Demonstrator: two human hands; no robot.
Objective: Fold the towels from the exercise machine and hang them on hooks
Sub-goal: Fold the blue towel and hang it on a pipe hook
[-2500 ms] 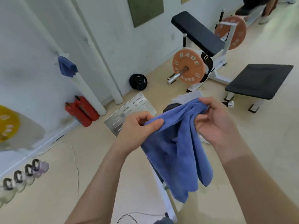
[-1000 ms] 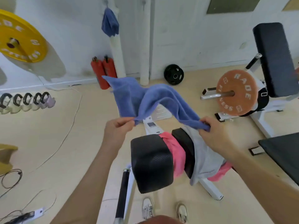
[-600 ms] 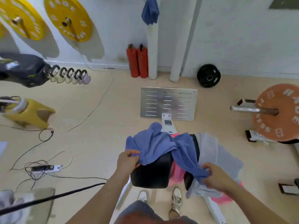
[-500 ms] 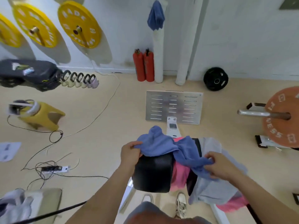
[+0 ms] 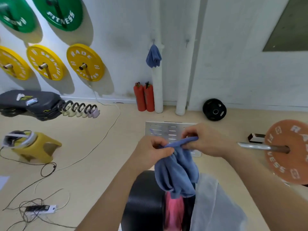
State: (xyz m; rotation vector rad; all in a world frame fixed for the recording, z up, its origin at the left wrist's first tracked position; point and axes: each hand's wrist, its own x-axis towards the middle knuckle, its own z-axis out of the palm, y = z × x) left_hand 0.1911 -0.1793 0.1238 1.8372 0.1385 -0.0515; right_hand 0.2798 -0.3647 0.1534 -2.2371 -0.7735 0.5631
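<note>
Both hands hold the blue towel in the air above the machine's black pad. The left hand has its fingers curled around the gathered top edge, and the right hand pinches the same edge just beside it, fingers closed on the cloth. The rest of the towel hangs down bunched in loose folds, its lower end reaching the pad. A pink towel and a grey towel lie draped over the machine beneath it, side by side. On the far wall, a hung towel, also blue, dangles from a hook by a white pipe, with a second hook to its right. Two red extinguishers stand on the floor below.
</note>
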